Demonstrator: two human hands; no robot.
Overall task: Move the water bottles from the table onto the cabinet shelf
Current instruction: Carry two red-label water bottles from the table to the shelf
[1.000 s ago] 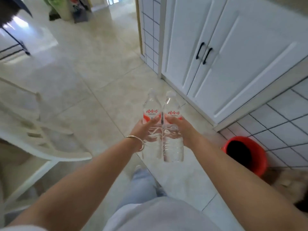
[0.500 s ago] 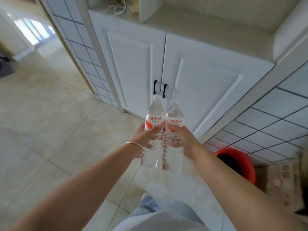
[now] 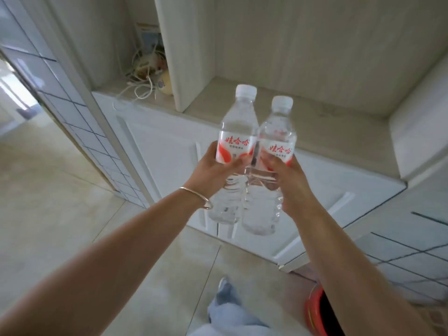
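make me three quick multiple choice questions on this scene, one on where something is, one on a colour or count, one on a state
1. Where do the tangled cords lie?
A. in the shelf bay left of the divider
B. on the floor
C. in the red bucket

2. What colour are the bottle caps?
A. blue
B. white
C. green

3. What state are the bottles in?
A. lying on the shelf
B. standing on the floor
C. held in the air, one per hand

Answers:
1 A: the cords sit left of the divider.
2 B: both caps are white.
3 C: the left hand grips the left bottle and the right hand the right bottle, short of the shelf.
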